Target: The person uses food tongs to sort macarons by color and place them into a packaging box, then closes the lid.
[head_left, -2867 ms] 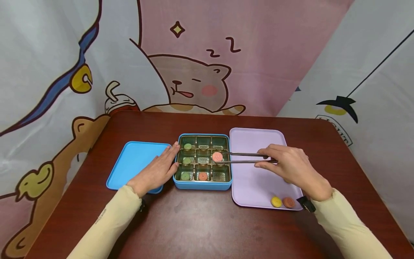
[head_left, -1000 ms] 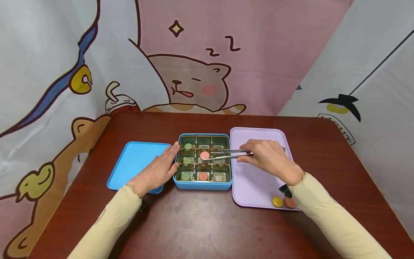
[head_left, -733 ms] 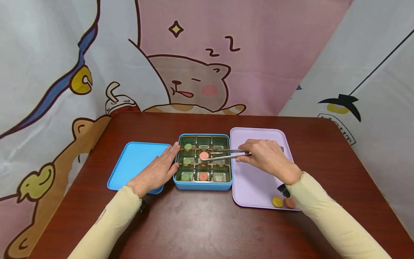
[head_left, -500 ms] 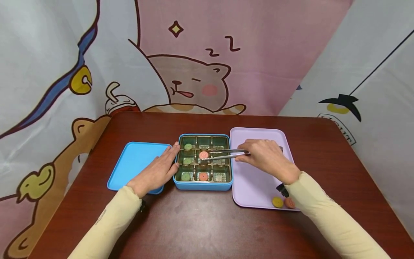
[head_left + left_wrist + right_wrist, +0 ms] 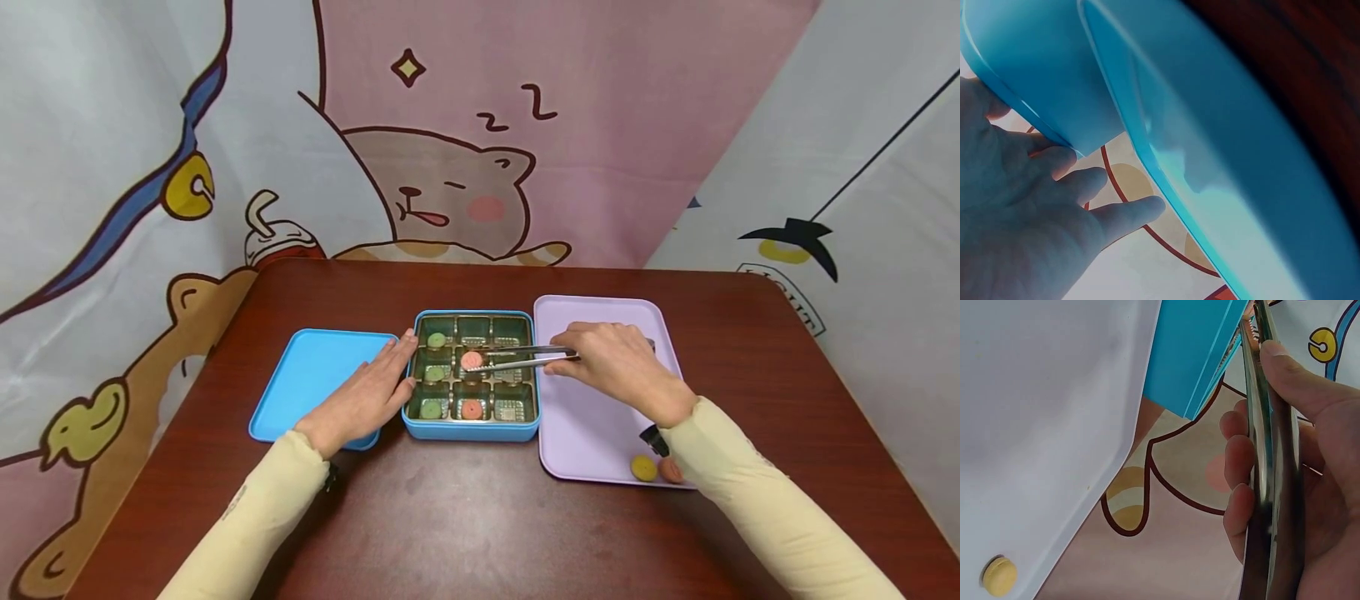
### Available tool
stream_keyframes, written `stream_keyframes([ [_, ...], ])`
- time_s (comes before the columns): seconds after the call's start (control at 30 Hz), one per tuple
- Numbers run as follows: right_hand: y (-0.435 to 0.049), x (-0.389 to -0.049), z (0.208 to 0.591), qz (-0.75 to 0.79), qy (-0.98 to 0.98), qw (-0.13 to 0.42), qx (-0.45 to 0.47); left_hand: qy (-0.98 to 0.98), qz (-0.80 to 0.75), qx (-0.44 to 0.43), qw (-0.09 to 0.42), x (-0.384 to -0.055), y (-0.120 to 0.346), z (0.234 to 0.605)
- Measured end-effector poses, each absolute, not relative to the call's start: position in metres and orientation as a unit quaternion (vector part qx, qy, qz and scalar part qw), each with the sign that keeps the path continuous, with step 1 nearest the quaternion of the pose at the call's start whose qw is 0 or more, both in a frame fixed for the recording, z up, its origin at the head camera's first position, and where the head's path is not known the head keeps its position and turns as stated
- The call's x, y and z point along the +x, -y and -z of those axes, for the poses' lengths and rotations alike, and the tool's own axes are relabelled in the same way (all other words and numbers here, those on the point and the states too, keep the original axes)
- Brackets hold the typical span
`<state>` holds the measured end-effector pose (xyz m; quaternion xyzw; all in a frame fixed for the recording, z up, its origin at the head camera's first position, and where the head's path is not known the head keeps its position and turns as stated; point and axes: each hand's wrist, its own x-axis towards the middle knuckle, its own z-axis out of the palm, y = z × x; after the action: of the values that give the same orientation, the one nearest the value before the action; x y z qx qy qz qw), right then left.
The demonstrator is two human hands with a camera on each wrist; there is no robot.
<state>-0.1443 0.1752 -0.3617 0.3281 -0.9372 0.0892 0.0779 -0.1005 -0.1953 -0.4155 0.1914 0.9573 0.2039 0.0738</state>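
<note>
My right hand [image 5: 622, 367] grips metal tongs [image 5: 525, 363], thumb on one side and fingers on the other. The tips stand around a small round pink cookie [image 5: 472, 360] in the centre compartment of a blue box [image 5: 471, 432]. Three green cookies [image 5: 431, 408] fill the box's left column, and an orange-pink cookie [image 5: 472, 409] sits in the front middle compartment. Against the box's left wall rests my left hand [image 5: 358, 402], fingers straight. In the left wrist view its fingertips touch the blue box wall [image 5: 1047, 81].
Right of the box lies a lilac tray [image 5: 573, 433] bearing a yellow cookie [image 5: 643, 467] and a brownish cookie [image 5: 671, 470], the latter partly behind the right sleeve. A blue lid [image 5: 315, 367] lies left, partly under the left hand. A printed curtain [image 5: 600, 125] hangs behind the table.
The right hand has moved left, carrying the pink cookie in the tongs from the right side of the box to the centre compartment. Lately it has barely shifted. The left hand stays put.
</note>
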Motion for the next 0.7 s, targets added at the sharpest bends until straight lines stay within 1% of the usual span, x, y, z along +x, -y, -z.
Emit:
stream_keyframes([
  [0.3, -0.18, -0.14, 0.361, -0.09, 0.939, 0.075, 0.323, -0.955, -0.208, 0.199, 0.073, -0.101, 0.193, 0.416],
  [0.53, -0.188, -0.132, 0.359, -0.098, 0.937, 0.094, 0.322, -0.954, -0.211, 0.195, 0.085, -0.101, 0.194, 0.416],
  [0.7, -0.199, -0.123, 0.352, -0.111, 0.939, 0.104, 0.308, -0.955, -0.209, 0.193, 0.08, -0.1, 0.197, 0.416],
])
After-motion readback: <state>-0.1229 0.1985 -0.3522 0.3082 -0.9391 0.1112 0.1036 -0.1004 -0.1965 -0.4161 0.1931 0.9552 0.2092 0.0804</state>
